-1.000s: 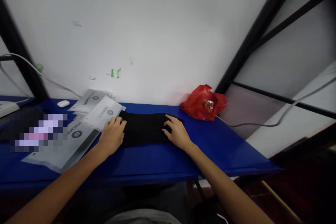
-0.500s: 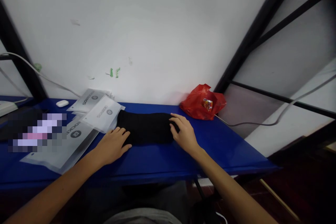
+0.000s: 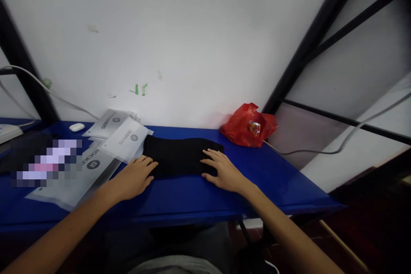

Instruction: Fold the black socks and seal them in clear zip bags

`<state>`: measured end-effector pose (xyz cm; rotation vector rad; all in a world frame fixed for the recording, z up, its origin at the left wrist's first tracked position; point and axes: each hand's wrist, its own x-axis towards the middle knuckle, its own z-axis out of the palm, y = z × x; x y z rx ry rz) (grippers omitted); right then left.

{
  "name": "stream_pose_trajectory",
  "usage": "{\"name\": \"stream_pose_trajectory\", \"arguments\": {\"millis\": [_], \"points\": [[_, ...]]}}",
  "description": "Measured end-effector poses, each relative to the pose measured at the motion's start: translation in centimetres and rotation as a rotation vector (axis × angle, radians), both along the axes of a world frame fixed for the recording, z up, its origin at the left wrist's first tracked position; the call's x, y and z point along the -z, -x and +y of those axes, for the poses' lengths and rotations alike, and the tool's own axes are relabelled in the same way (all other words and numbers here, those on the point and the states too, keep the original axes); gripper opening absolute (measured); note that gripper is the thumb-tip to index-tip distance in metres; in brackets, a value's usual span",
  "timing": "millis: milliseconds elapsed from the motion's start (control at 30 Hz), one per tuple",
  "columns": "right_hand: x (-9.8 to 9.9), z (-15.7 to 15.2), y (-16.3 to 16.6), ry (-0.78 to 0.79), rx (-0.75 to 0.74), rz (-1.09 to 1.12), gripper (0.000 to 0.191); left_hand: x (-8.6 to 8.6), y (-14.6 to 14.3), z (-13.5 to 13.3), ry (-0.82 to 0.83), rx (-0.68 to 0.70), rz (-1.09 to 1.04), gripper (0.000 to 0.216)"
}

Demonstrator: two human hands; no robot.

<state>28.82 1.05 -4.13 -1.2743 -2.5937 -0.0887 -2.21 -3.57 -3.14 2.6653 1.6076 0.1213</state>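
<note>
Black folded cloth (image 3: 180,154): lies flat on the blue table (image 3: 279,184), near the white wall (image 3: 192,43).
Long axis: runs left to right, parallel to the table's front edge; its ends point at the clear packaging bags (image 3: 123,139) and the red plastic bag (image 3: 248,126).
Left hand (image 3: 135,176): flat, fingers loosely spread, fingertips on the cloth's near left corner.
Right hand (image 3: 224,171): flat, fingers spread, pressing the right end.
Edges: left end touches the bags; right end is just short of the red bag.
Open room: bare tabletop in front of the cloth and to the right.
</note>
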Motion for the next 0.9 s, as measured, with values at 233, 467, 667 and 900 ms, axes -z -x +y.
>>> {"name": "stream_pose_trajectory", "arguments": {"millis": [233,467,667,900], "points": [[0.3,-0.3,0.9,-0.091,-0.023,0.021,0.025,0.1,-1.3,0.0,-0.087,-0.032,0.139,0.039],[-1.3,-1.5,0.4,0.041,-0.078,0.118,0.016,-1.8,-0.1,-0.7,0.023,-0.047,-0.040,0.026],[-4.9,-2.1,0.1,0.262,-0.129,0.156,0.013,-4.3,2.1,-0.8,0.245,-0.078,-0.236,0.028],[-5.2,3.4,1.2,0.238,0.072,0.215,0.014,-4.4,0.9,3.0,0.120,-0.221,-0.305,0.028]]}}
